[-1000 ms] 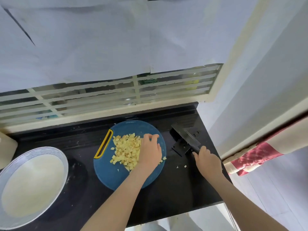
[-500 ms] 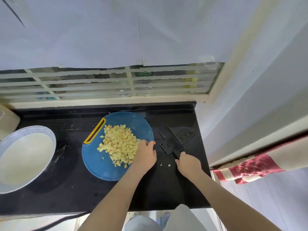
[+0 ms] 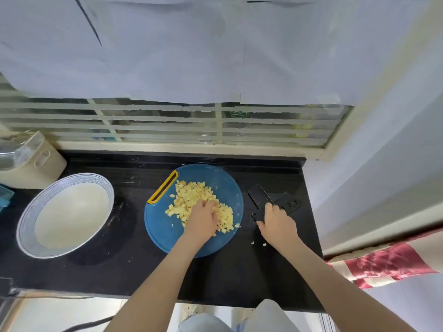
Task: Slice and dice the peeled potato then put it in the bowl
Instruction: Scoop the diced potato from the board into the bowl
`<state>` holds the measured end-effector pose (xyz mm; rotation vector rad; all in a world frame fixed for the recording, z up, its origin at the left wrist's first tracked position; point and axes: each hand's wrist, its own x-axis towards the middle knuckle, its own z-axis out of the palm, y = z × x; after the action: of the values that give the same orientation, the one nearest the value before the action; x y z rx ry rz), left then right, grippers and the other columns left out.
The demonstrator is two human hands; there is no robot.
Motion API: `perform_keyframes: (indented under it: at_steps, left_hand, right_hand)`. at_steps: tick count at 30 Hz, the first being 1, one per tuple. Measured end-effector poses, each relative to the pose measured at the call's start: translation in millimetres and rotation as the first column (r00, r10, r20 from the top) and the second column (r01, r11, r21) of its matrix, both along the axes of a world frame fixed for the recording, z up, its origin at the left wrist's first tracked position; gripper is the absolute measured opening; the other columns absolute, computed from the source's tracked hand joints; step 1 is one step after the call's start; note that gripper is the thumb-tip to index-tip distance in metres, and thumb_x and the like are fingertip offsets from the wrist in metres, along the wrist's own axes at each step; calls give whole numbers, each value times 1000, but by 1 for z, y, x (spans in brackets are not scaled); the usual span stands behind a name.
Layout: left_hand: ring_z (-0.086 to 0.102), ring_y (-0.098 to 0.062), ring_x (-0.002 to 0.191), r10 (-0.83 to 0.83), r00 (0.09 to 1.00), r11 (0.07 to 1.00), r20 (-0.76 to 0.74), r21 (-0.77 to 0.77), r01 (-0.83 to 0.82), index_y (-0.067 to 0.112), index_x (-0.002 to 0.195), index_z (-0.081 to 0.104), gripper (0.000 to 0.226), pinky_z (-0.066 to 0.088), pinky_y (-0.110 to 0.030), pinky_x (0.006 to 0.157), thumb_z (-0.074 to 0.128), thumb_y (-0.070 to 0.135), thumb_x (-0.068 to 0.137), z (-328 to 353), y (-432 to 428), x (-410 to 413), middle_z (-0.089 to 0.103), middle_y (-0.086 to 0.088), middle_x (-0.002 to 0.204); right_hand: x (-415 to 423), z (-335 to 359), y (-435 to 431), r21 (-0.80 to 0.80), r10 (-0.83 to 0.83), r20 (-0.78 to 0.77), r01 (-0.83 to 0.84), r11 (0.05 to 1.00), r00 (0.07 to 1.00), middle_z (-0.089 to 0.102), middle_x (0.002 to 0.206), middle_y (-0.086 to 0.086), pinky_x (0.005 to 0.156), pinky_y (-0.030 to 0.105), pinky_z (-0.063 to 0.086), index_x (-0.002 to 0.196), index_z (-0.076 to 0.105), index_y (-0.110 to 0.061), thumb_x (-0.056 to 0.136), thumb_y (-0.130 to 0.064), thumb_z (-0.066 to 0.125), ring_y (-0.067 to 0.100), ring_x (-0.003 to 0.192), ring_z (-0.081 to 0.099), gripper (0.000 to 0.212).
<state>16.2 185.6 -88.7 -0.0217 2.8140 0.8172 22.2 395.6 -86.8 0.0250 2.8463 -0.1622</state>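
A pile of yellow diced potato (image 3: 191, 195) lies on the round blue cutting board (image 3: 163, 233) in the middle of the black counter. My left hand (image 3: 202, 218) is on the near right part of the pile, its fingers bent down into the cubes. To the right of the board, my right hand (image 3: 276, 224) grips the handle of a black knife (image 3: 260, 195), whose blade points away over the counter. The wide white bowl (image 3: 26, 221) stands at the left, apart from the board, with no potato in it.
A flat black piece with holes (image 3: 291, 202) lies beside the knife. A few stray cubes (image 3: 264, 244) sit on the counter (image 3: 119, 267) near my right wrist. A cream container (image 3: 36, 168) stands at the back left. A barred window runs behind; a wall closes the right side.
My left hand moved from the board's right edge onto the pile of cubes. My right hand kept hold of the knife handle. The camera view shifted.
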Motion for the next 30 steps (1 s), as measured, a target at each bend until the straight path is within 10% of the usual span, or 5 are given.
perform_keyframes:
  at_steps: [4,15,30]
  left_hand:
    - [49,-23,108,124,991,992,-41,23,-123,18,133,51,36,42,-30,88,42,12,98,4,-51,-4,44,-8,125]
    - [54,-23,110,83,996,988,12,127,-84,14,134,46,37,43,-34,97,47,16,97,-8,-174,-23,44,-8,125]
    - [57,-15,94,-129,986,977,106,183,108,13,132,46,33,43,-27,89,44,18,100,-27,-159,-44,41,-6,127]
  right_hand:
    - [-21,4,-55,-321,79,146,-28,947,986,33,145,6,97,47,45,148,14,-23,80,-47,68,32,126,42,89]
    - [-52,-21,-142,-39,95,439,-86,996,893,0,155,15,104,48,40,149,-18,-30,64,-55,79,43,136,30,132]
    - [-53,-25,-152,-320,-110,378,242,916,919,43,132,7,86,34,46,127,26,-22,72,-37,81,22,103,51,80]
